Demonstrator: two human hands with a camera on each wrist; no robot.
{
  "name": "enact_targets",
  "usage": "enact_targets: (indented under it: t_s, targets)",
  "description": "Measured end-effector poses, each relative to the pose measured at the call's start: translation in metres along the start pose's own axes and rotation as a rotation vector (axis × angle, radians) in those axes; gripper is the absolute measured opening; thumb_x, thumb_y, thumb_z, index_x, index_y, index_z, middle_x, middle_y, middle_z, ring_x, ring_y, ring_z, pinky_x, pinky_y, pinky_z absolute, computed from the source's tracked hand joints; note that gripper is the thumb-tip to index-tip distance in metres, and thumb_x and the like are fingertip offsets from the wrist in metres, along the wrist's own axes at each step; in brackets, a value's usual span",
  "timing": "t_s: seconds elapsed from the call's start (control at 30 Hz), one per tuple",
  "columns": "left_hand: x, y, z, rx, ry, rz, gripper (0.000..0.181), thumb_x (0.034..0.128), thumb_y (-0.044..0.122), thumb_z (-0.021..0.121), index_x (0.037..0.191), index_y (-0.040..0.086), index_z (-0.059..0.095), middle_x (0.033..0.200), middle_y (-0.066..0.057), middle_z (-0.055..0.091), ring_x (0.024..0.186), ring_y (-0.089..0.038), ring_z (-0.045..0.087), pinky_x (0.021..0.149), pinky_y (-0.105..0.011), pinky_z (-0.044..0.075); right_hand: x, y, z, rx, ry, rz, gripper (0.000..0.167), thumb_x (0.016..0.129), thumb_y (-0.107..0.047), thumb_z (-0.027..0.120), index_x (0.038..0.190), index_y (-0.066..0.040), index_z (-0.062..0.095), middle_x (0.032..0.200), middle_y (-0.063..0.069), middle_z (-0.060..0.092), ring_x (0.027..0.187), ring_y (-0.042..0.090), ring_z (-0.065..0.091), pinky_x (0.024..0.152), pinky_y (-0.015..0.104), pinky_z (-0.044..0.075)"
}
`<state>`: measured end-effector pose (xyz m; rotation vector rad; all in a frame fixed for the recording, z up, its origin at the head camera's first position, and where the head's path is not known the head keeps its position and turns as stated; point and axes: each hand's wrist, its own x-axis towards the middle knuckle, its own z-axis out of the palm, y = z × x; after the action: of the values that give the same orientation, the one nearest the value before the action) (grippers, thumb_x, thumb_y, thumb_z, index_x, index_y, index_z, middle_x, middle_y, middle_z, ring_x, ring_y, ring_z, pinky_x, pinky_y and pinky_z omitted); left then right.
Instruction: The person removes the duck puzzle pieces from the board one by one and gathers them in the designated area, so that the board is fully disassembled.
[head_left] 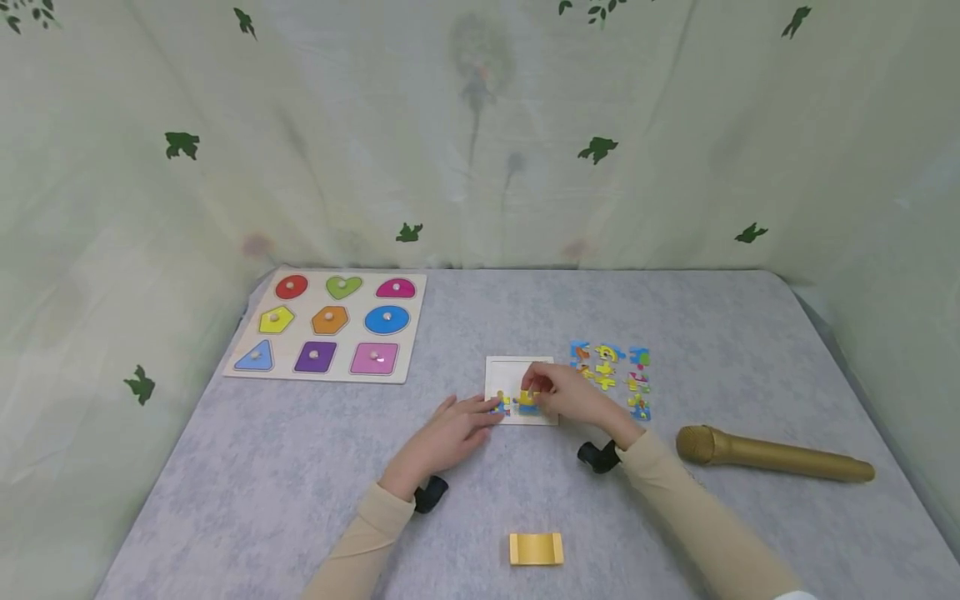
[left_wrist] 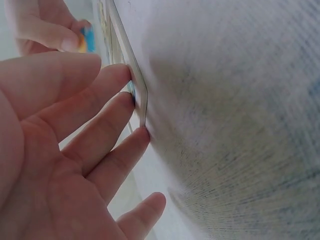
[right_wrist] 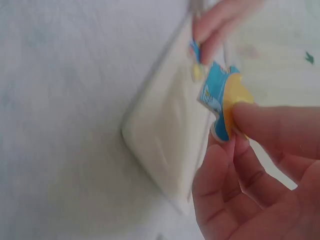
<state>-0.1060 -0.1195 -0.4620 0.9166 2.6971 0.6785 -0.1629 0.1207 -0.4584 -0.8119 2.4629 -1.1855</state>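
A small white puzzle tray (head_left: 517,369) lies flat on the table. My left hand (head_left: 453,435) rests at its lower left corner, fingers extended. In the left wrist view the fingertips (left_wrist: 127,100) touch the tray's edge. One puzzle piece (head_left: 501,403) sits in that corner, partly under the fingers. Between thumb and fingers my right hand (head_left: 566,393) pinches a blue and yellow puzzle piece (right_wrist: 224,102), held tilted above the tray's right part. In the right wrist view the tray (right_wrist: 160,135) is blurred beneath it.
Several loose puzzle pieces (head_left: 606,375) lie right of the tray. A shape-knob board (head_left: 416,333) is at the back left. A gold microphone (head_left: 780,454) lies on the right. Near the front sits a small yellow curved block (head_left: 536,549). Patterned curtains (head_left: 480,125) surround the table.
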Motion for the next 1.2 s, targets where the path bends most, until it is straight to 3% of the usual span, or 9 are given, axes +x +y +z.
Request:
enact_targets:
  t_s: [0.27,0.47,0.63,0.9,1.03,1.2]
  targets:
    - [0.0,-0.001,0.001,-0.013,0.005,-0.002,0.033,0.0969,0.011,0.054,0.128,0.005,0.062,0.142,-0.009,0.048,0.133,-0.032,0.039,0.106,-0.06,0.021,-0.029,0.023,-0.041,-0.022,0.019,0.074,0.011,0.085,0.003,0.062,0.092,-0.004,0.061,0.08,0.001,0.058,0.072,0.016,0.052,0.063,0.029,0.044]
    - [-0.001,-0.001,0.001,-0.023,0.006,-0.015,0.033,0.0975,0.012,0.053,0.129,0.006,0.062,0.142,-0.007,0.048,0.134,-0.03,0.038,0.107,-0.058,0.02,-0.048,0.032,-0.062,0.001,-0.021,0.225,0.006,0.086,0.002,0.059,0.091,-0.001,0.059,0.08,0.005,0.056,0.065,0.018,0.052,0.057,0.032,0.046]
    - [-0.001,-0.001,0.0,-0.022,0.012,-0.007,0.032,0.0972,0.01,0.053,0.128,0.005,0.062,0.141,-0.008,0.049,0.133,-0.03,0.039,0.107,-0.059,0.02,-0.053,0.034,-0.067,-0.017,-0.055,0.267,0.007,0.087,0.005,0.055,0.091,0.002,0.059,0.078,0.007,0.057,0.06,0.02,0.053,0.056,0.034,0.047]
    - [0.001,0.0,0.001,-0.038,0.015,-0.005,0.032,0.0974,0.01,0.053,0.127,0.004,0.062,0.141,-0.009,0.049,0.133,-0.031,0.038,0.107,-0.059,0.02,-0.054,0.034,-0.066,-0.108,-0.043,0.304,0.009,0.089,0.005,0.053,0.09,-0.001,0.06,0.075,0.007,0.058,0.059,0.017,0.05,0.055,0.031,0.043]
    - [0.001,-0.001,0.001,-0.044,0.015,-0.006,0.032,0.0974,0.01,0.054,0.127,0.005,0.062,0.141,-0.008,0.048,0.133,-0.031,0.039,0.107,-0.059,0.02,-0.048,0.028,-0.062,-0.156,-0.015,0.27,0.003,0.09,-0.001,0.058,0.09,-0.002,0.061,0.08,0.003,0.059,0.068,0.016,0.05,0.061,0.031,0.043]
    - [0.001,-0.004,0.0,-0.046,0.012,-0.005,0.031,0.0968,0.011,0.056,0.126,0.006,0.063,0.141,-0.007,0.049,0.132,-0.029,0.04,0.106,-0.061,0.02,-0.034,0.016,-0.044,-0.121,-0.024,0.131,0.008,0.089,0.002,0.059,0.094,-0.001,0.063,0.086,0.004,0.062,0.076,0.015,0.052,0.067,0.03,0.045]
